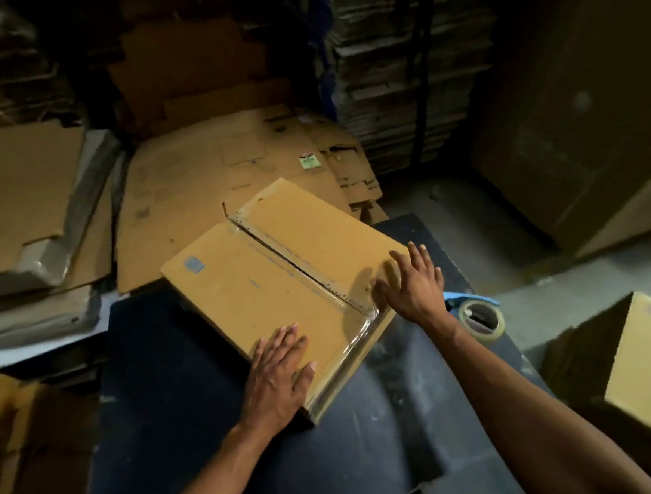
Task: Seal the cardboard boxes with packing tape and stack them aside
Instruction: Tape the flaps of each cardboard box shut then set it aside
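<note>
Head cam: left hand (281, 371) lies flat, fingers straight, on the taped cardboard box's (242, 292) near corner, right hand (412, 283) spread flat beside the seam, tape roll (481, 318) just right, box's far end overhanging the dark table (368, 419).

Under both hands, the box (264, 279) is matt brown cardboard, its seam covered by glossy clear tape (298, 264). Right of the right hand (412, 279), a shiny tape roll (480, 318).
</note>
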Demonstrator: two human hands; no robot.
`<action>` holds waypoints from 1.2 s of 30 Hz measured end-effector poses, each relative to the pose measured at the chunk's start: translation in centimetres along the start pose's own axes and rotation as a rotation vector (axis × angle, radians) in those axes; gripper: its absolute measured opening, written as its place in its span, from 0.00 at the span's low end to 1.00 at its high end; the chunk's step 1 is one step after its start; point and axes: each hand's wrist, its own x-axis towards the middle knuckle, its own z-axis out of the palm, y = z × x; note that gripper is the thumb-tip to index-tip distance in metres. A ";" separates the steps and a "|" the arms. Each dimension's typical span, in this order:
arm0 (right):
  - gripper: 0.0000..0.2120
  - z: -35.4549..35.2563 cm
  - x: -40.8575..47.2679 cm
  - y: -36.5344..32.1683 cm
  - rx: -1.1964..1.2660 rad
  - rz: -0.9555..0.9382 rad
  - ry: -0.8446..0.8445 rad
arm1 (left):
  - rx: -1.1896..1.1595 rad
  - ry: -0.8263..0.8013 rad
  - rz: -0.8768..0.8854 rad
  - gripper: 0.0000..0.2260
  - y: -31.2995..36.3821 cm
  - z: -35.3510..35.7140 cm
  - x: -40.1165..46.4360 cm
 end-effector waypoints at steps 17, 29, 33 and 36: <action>0.21 2.2 -10.9 -8.4 -0.464 -0.320 -0.564 | 0.279 0.184 -0.610 0.09 -1.6 -11.6 -0.3; 0.26 1.6 6.0 -12.7 -0.187 -0.266 -0.410 | 0.212 0.070 -0.514 0.36 4.6 -2.1 -1.2; 0.26 2.7 5.3 -11.3 -0.177 -0.178 -0.352 | 0.272 -0.019 -0.404 0.31 2.7 -2.6 -2.2; 0.42 2.2 3.2 -10.2 -0.340 -0.178 -0.311 | 0.278 -0.111 -0.353 0.30 -0.1 -5.5 -2.8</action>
